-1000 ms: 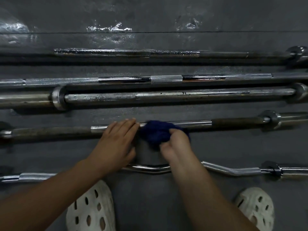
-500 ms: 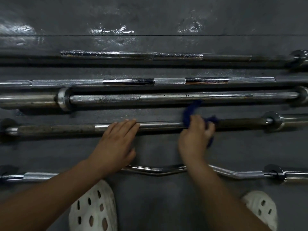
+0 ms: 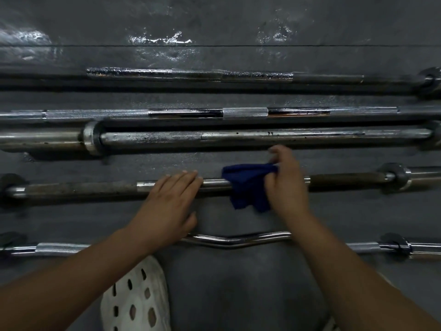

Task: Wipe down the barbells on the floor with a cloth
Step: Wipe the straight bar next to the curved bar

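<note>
Cloth point(image 3: 248, 185): dark blue, soft, nappy weave, bunched and draped over the fourth barbell point(image 3: 81, 188), just left of my right fingers. Half a second back it was further right along the shaft, balled under my palm; now it has come back toward the middle and hangs open on both sides of the bar. I judge this a return stroke on the same bar, so this one is mid-wipe, not finished.

Right hand point(image 3: 287, 185): thumb and fingers pinch the cloth's right edge; index lifted off toward the bar beyond. Left hand point(image 3: 170, 204): flat, fingers straight and together, fingertips resting on the shaft just left of the cloth, holding nothing, unmoved over the last second. Steadies the bar against rolling, I reckon.

Bar under my fingers: round steel, bright smooth chrome in the middle, dull brown-grey rough stretches either side, collar point(image 3: 393, 179) far right.

Beyond my fingertips: thick bar point(image 3: 262, 137), knurled, speckled with dark spots; then a knurled bar with glossy patches point(image 3: 245, 112); farthest, a dark bar point(image 3: 191, 74) with wet-looking glints.

Near my wrists: curl bar point(image 3: 238, 240), wavy, polished.

Rubber floor point(image 3: 238, 25), matte grey, shiny streaks. White perforated clog point(image 3: 136, 297) below my left arm.
</note>
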`<state>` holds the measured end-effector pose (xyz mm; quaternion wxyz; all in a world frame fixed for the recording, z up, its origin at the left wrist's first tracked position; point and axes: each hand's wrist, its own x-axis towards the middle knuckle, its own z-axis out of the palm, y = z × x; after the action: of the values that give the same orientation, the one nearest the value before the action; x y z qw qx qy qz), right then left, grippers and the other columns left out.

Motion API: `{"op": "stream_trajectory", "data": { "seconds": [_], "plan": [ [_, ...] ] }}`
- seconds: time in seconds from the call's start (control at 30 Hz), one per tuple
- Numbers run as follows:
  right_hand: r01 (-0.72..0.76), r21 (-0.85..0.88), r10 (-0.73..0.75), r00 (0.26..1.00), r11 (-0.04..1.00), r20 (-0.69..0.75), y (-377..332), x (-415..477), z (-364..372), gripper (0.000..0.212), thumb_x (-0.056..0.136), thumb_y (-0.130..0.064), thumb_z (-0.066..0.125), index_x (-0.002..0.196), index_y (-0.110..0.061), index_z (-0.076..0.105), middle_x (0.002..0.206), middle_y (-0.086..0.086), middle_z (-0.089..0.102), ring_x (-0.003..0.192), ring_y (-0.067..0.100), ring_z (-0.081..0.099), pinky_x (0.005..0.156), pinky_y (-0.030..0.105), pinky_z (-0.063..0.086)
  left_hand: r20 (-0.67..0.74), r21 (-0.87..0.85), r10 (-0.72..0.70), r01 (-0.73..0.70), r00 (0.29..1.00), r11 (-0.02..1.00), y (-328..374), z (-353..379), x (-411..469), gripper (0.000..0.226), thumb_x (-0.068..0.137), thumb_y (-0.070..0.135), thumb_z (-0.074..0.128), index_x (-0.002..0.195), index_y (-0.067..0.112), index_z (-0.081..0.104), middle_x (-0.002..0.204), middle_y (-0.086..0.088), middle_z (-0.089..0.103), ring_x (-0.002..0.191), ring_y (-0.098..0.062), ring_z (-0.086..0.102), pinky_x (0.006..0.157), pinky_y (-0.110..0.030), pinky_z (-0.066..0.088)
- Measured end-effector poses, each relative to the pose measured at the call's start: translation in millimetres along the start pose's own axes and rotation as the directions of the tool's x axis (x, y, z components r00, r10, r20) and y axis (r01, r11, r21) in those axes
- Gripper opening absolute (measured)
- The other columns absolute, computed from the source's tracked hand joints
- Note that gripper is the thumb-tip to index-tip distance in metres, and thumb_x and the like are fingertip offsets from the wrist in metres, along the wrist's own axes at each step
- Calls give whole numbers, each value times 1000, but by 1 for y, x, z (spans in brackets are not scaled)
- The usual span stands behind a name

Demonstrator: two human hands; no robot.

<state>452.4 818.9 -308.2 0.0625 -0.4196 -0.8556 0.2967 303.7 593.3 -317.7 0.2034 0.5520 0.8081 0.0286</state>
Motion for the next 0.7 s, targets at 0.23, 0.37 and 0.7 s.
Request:
{"op": "stream_trajectory", "data": {
  "seconds": [0.23,0.37,0.7],
  "plan": [
    [-96,-175,90,995,980,-42,9,-30,22,42,87,-29,48,123,-15,64,135,6,56,126,26,50,101,38,38,14,0,-1,1,1000,1000,1,2,1,73,76,42,44,142,10,47,148,-10,47,135,-28,44,111,-44,29],
    [247,-303,-202,964,920,172,-20,-44,40,46,90,-49,46,131,-29,53,137,-8,53,130,13,45,96,37,30,2,1,9,-9,1000,1000,1,-3,0,73,77,43,42,143,11,46,149,-10,47,136,-27,42,114,-43,27],
    [-22,-165,20,1000,986,-11,-2,-40,27,31,87,-10,57,114,-24,61,102,-3,66,95,18,60,89,32,28,6,-19,-21,21,1000,1000,-2,-4,-6,73,76,42,44,142,10,48,148,-11,48,134,-29,46,112,-43,28]
  ]
}}
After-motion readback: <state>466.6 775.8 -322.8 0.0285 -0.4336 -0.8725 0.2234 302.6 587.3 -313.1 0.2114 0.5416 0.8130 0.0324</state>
